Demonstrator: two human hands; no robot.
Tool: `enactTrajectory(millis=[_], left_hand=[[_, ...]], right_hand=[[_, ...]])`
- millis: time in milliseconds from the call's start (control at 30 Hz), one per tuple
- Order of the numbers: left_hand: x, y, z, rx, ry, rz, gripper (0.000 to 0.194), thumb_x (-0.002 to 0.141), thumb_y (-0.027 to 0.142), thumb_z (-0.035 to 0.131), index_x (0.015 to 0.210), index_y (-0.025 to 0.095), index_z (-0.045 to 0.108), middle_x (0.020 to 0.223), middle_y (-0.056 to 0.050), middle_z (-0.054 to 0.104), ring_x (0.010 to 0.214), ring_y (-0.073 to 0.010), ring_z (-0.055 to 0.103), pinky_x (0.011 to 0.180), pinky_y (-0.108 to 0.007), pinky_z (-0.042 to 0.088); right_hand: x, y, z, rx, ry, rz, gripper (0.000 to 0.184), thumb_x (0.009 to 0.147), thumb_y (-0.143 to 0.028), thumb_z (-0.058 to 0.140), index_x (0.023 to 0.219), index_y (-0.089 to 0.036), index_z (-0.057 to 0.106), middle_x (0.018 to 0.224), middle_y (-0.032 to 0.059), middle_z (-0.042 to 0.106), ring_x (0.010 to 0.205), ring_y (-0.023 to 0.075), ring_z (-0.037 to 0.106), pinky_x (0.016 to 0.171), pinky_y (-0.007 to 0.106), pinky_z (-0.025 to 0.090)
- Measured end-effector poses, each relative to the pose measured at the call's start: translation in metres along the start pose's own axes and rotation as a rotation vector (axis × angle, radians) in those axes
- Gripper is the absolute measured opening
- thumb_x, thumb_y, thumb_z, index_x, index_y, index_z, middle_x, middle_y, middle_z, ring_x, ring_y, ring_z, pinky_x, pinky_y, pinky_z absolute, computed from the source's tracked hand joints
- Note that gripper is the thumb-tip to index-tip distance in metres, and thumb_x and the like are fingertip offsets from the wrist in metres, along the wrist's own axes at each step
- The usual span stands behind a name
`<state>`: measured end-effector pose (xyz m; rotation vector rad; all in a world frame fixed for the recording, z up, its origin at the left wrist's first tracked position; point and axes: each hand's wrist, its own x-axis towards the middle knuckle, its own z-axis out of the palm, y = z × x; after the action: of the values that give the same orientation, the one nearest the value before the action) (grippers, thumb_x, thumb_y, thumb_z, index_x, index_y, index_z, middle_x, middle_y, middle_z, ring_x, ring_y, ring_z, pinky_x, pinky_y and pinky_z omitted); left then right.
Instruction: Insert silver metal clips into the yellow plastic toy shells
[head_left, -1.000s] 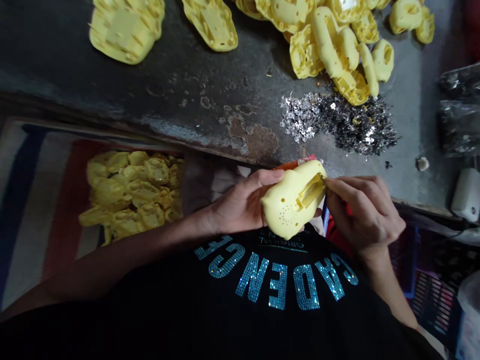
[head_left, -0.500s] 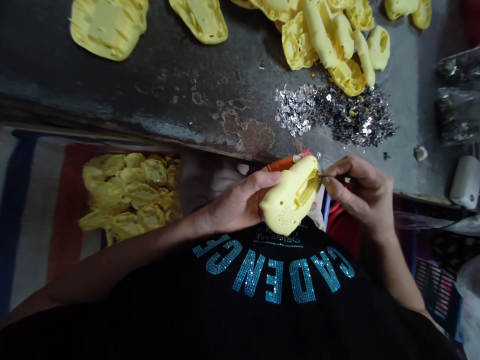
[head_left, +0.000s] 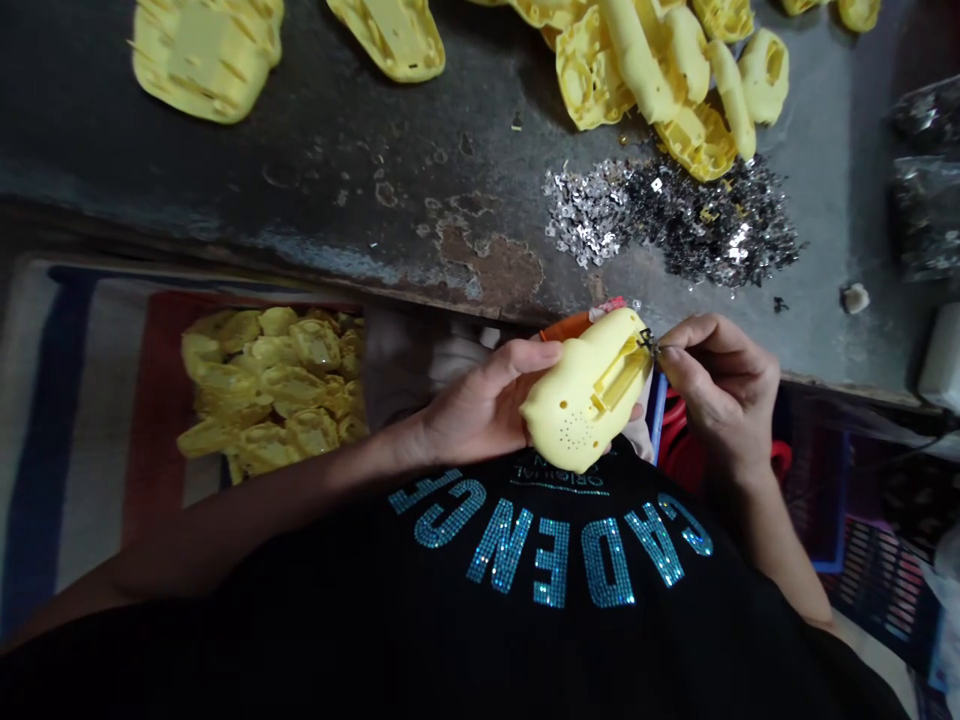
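Note:
A yellow plastic shell (head_left: 562,395) with a rectangular battery slot and a cluster of small holes is gripped by my left hand (head_left: 495,395), thumb on top and fingers underneath. The slot faces up and to the right. My right hand (head_left: 724,375) pinches a small dark metal contact plate (head_left: 646,341) between thumb and forefinger, at the upper end of the slot. Whether the plate touches the slot wall I cannot tell. Just beyond, on the worktable, lies a heap of small shiny metal plates (head_left: 675,220).
More yellow shells (head_left: 649,70) are piled at the back of the dark worktable (head_left: 322,190). A bin of yellow parts (head_left: 277,390) stands at lower left, below the table edge. Plastic bags of metal parts (head_left: 928,215) and a white object (head_left: 941,355) are at the right.
My right hand has drawn back slightly to the right, and the dark contact plate now shows more at the slot's end. The left hand still holds the shell almost in place.

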<state>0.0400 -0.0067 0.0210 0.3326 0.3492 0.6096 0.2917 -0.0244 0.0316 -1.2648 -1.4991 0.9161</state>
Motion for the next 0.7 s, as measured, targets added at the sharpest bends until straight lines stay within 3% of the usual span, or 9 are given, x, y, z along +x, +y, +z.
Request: enactTrajectory(millis=[167,367,467,567,700], left_hand=[[0.001,-0.002,0.001,0.007,0.007,0.014,0.106,0.093,0.060,0.089,0.184,0.029,0.045,0.173,-0.016,0.070,0.129,-0.0383,0.083,0.122,-0.053,0.059],[0.000,0.002,-0.001,0.028,-0.009,0.010,0.095,0.095,0.058,0.087,0.180,0.029,0.054,0.169,-0.015,0.074,0.144,-0.0420,0.077,0.124,-0.054,0.059],[-0.001,0.001,-0.004,0.048,0.026,0.003,0.094,0.094,0.058,0.088,0.177,0.027,0.058,0.169,-0.016,0.074,0.156,-0.0429,0.069,0.122,-0.051,0.061],[0.000,0.000,-0.006,0.054,0.010,-0.034,0.097,0.093,0.063,0.089,0.178,0.028,0.057,0.168,-0.017,0.074,0.154,-0.0449,0.070,0.119,-0.053,0.063],[0.001,0.000,-0.003,0.046,0.002,0.009,0.096,0.093,0.059,0.090,0.179,0.029,0.058,0.174,-0.014,0.070,0.153,-0.0439,0.071,0.123,-0.052,0.061]], right_hand=[[-0.002,-0.004,0.002,0.003,0.001,0.086,0.019,0.106,-0.040,0.090,0.096,-0.026,0.082,0.084,-0.0023,0.076,0.073,0.0148,0.063,0.068,0.030,0.050],[0.001,-0.004,-0.004,0.034,-0.063,0.086,0.013,0.104,-0.038,0.093,0.101,-0.027,0.085,0.088,-0.0017,0.079,0.074,0.0145,0.065,0.067,0.030,0.050],[0.003,-0.006,-0.005,0.009,-0.027,0.061,0.011,0.105,-0.036,0.092,0.102,-0.028,0.086,0.090,-0.0012,0.080,0.076,0.0154,0.067,0.068,0.032,0.052],[0.007,-0.011,-0.006,-0.071,0.005,-0.013,0.009,0.105,-0.034,0.092,0.102,-0.029,0.086,0.091,-0.0002,0.079,0.077,0.0168,0.067,0.069,0.035,0.053],[0.016,-0.014,-0.008,-0.070,-0.084,-0.031,0.015,0.100,-0.036,0.098,0.109,-0.031,0.086,0.097,-0.0006,0.080,0.078,0.0175,0.069,0.068,0.036,0.053]])
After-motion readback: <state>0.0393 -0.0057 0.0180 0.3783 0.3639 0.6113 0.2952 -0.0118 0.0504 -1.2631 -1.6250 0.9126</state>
